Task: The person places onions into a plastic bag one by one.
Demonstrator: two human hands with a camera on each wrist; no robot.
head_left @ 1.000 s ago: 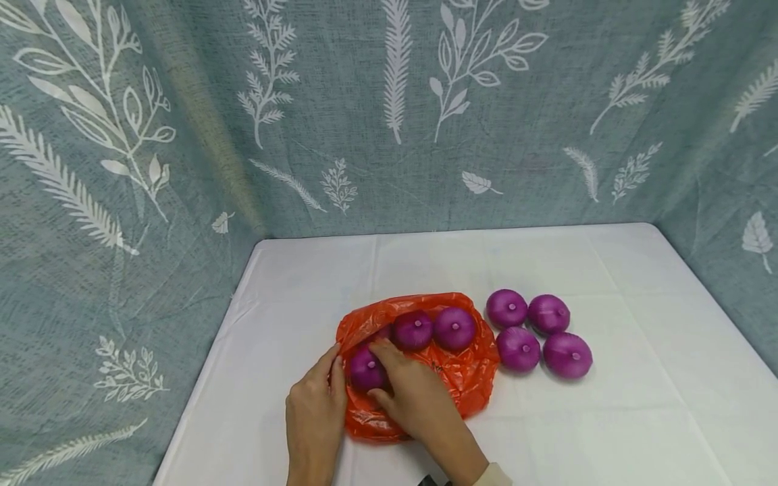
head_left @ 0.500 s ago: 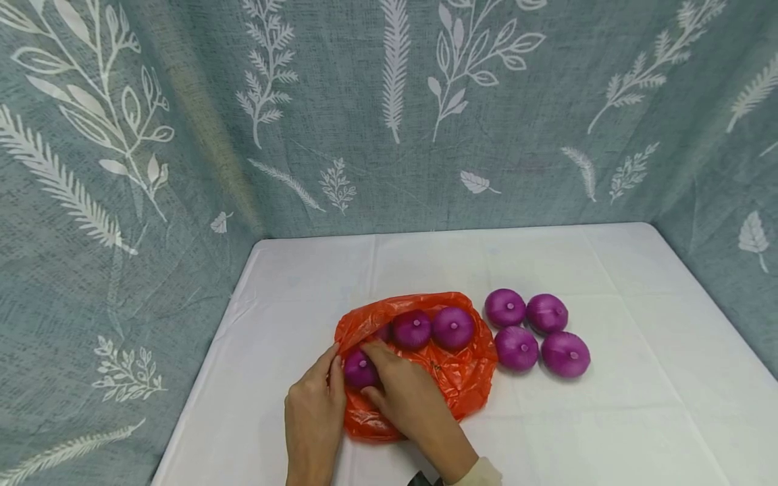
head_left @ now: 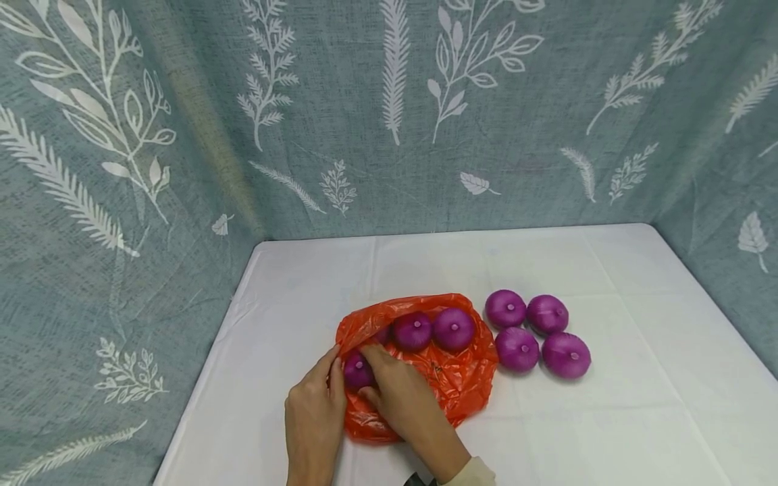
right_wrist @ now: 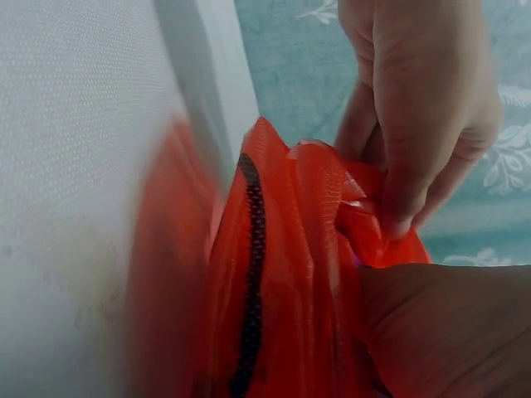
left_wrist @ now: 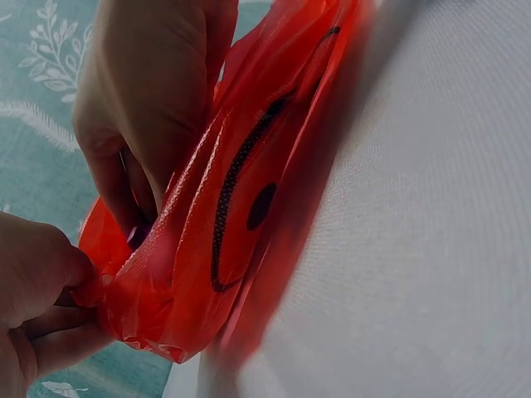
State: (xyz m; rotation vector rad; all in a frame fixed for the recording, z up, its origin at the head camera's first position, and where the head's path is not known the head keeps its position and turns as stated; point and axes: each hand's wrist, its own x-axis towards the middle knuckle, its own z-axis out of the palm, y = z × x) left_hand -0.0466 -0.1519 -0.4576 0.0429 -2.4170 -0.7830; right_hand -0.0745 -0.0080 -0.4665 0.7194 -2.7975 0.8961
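Note:
An orange-red plastic bag [head_left: 468, 388] lies with its mouth spread on the table. My left hand [head_left: 316, 412] pinches the bag's left rim between thumb and fingers; the left wrist view shows the bunched film [left_wrist: 95, 290] there. Reaching inside, my right hand [head_left: 404, 391] grips a purple onion [head_left: 357, 370] at the bag's left side, thumb in front and fingers behind. Two more onions, one in the middle [head_left: 413, 331] and one to its right [head_left: 454, 329], sit at the back of the bag. Part of another onion [head_left: 383, 334] shows under the folded rim.
Several purple onions [head_left: 516, 349] stand grouped on the white-covered table [head_left: 638, 405], just right of the bag. A blue-green leaf-patterned curtain [head_left: 365, 135] encloses the table at the back and sides.
My right hand has shifted slightly left with the onion, bringing it closer to the left rim. My left hand keeps its hold on the bag; the other onions stay in place.

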